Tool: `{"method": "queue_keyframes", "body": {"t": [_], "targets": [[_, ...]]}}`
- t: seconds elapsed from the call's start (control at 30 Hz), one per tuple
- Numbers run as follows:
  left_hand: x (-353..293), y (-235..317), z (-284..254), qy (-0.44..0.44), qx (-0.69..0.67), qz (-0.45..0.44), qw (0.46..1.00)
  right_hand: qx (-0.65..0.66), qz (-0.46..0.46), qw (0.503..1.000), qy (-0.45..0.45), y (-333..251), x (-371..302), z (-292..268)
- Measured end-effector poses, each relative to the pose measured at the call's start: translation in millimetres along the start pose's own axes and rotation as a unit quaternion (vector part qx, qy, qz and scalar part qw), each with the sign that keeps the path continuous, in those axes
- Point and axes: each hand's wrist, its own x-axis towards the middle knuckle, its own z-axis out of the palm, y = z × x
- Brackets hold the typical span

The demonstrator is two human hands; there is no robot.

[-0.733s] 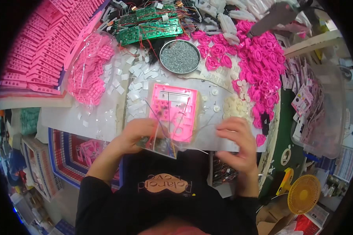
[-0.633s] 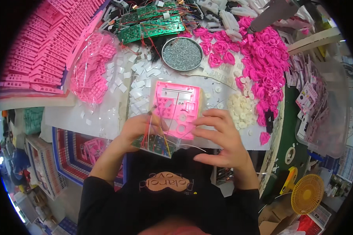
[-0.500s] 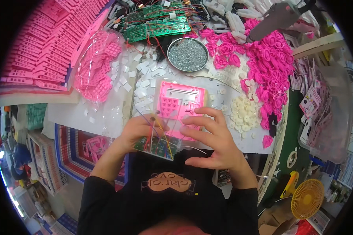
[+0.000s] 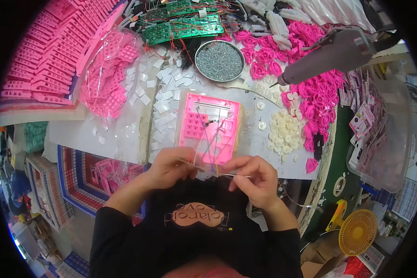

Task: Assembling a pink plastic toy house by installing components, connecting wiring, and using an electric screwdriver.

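Note:
A pink plastic casing [image 4: 211, 129] lies in the middle of the table, with a pink keypad piece [image 4: 194, 126] set in its left side. Just in front of it, my left hand [image 4: 173, 167] grips a circuit board [image 4: 204, 172] that is turned nearly edge-on. Thin coloured wires [image 4: 213, 155] rise from the board and cross over the casing. My right hand [image 4: 257, 178] pinches a thin white wire [image 4: 234, 175] at the board's right end. The board's face and my left fingertips are partly hidden.
A grey electric screwdriver [image 4: 329, 53] hangs at upper right, above pink rose-shaped parts [image 4: 317, 99]. A round tin of screws [image 4: 219, 60], green circuit boards [image 4: 183, 30], white pads [image 4: 164, 109], cream discs [image 4: 285, 132] and bagged pink keypads [image 4: 109, 76] surround the casing.
The circuit board has tipped from showing its face to nearly edge-on. My right hand has drawn back from the casing and closed on the white wire. The screwdriver hangs lower and more tilted.

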Motion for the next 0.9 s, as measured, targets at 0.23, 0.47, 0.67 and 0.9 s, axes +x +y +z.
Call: {"method": "queue_keyframes", "body": {"t": [0.23, 0.47, 0.67, 0.9], "targets": [[-9, 13, 11, -0.033, 0.04, -0.047, 0.998, -0.453, 0.02, 0.88, -0.142, -50, -6, -47], [-3, 6, 15, -0.084, 0.2, 0.088, 0.972, -0.457, -0.087, 0.832, -0.303, -24, 47, -6], [-28, 3, 20, 0.029, 0.019, -0.227, 0.973, -0.407, -0.11, 0.896, -0.138, 3, 73, 8], [-41, -19, 20, 0.087, -0.11, -0.118, 0.983, -0.406, -0.112, 0.901, -0.101, 19, 147, -24]]}}
